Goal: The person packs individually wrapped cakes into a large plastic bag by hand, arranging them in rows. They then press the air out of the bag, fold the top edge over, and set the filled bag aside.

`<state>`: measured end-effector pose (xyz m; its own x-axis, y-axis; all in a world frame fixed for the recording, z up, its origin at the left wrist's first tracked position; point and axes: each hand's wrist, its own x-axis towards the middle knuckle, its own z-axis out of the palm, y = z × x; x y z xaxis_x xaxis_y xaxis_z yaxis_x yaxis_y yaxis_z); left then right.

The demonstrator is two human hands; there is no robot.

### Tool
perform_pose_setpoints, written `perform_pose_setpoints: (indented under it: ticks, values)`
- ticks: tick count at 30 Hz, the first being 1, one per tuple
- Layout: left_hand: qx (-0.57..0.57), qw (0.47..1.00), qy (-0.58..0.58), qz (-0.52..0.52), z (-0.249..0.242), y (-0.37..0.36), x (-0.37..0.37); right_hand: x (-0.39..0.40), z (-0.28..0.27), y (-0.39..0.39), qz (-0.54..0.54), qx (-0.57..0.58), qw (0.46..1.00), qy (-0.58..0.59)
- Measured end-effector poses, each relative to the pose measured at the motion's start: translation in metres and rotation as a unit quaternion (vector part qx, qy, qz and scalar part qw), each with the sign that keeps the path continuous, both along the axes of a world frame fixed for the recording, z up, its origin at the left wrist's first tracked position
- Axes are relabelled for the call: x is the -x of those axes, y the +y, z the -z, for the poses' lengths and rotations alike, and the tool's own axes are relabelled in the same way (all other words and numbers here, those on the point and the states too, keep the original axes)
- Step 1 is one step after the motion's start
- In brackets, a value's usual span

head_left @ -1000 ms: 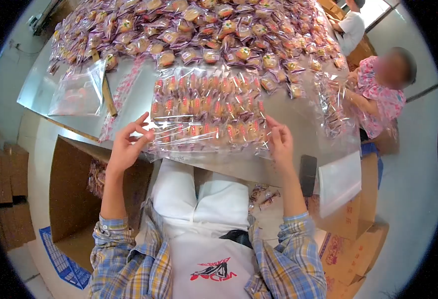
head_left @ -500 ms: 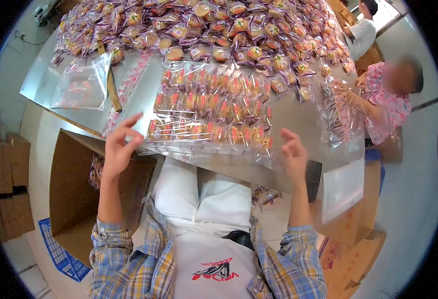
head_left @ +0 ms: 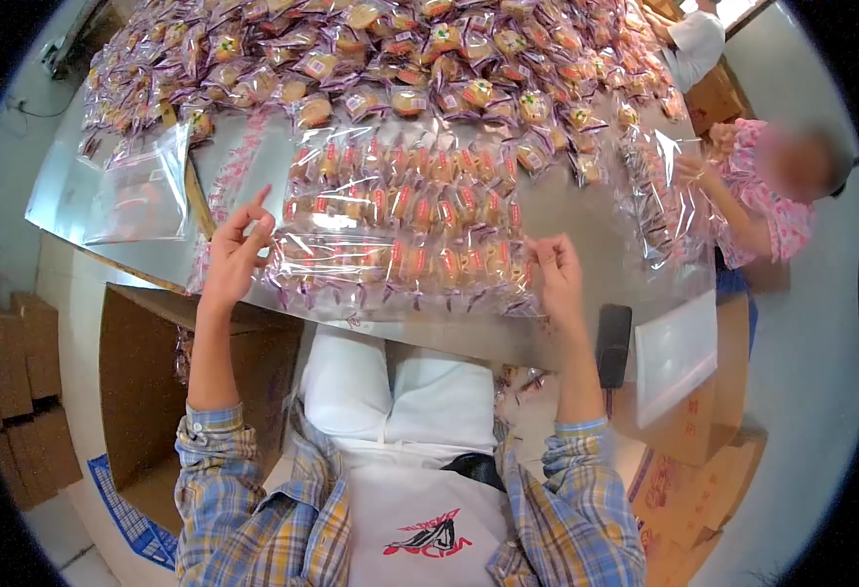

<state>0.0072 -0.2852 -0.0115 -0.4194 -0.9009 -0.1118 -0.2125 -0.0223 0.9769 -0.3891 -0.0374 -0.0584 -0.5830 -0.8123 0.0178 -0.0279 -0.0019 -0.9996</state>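
A clear plastic bag (head_left: 400, 204) lies flat on the metal table, filled with three rows of small wrapped cakes. My left hand (head_left: 238, 256) is beside its left edge, index finger stretched out and thumb apart from it; nothing shows in its grasp. At the right edge, near the front corner, my right hand (head_left: 558, 279) has thumb and fingers closed together on the bag's plastic. The exact pinch is partly hidden by the fingers.
Loose wrapped cakes (head_left: 408, 102) are heaped across the back. Flat clear bags (head_left: 141, 191) lie at the left by a wooden strip (head_left: 198, 196). An open carton (head_left: 146, 391) stands below left. A co-worker (head_left: 757, 196) handles another filled bag (head_left: 656, 210) on the right. More plastic sheets (head_left: 677, 357) hang at right.
My right hand has moved left and up to the bag's right edge, its fingers closing there. My left hand stays by the left edge. The view has shifted slightly.
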Motion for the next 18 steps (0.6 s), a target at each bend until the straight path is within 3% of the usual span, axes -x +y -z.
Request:
perform_pose_setpoints:
  ticks: [2, 6, 11, 18]
  values:
    - [-0.004, 1.0, -0.009, 0.005, -0.004, 0.0, 0.0, 0.002, -0.004, 0.002, -0.005, -0.029, 0.999, 0.045]
    - [-0.048, 0.993, -0.1, 0.033, -0.004, 0.003, -0.002, 0.007, -0.008, -0.005, -0.026, -0.074, 0.997, 0.023]
    - [-0.036, 0.995, -0.096, 0.011, 0.0, -0.001, -0.008, 0.002, -0.016, -0.011, 0.007, -0.104, 0.991, 0.084]
    - [-0.031, 0.995, -0.086, -0.038, 0.009, 0.006, -0.011, 0.001, -0.006, -0.011, 0.016, -0.154, 0.987, 0.029]
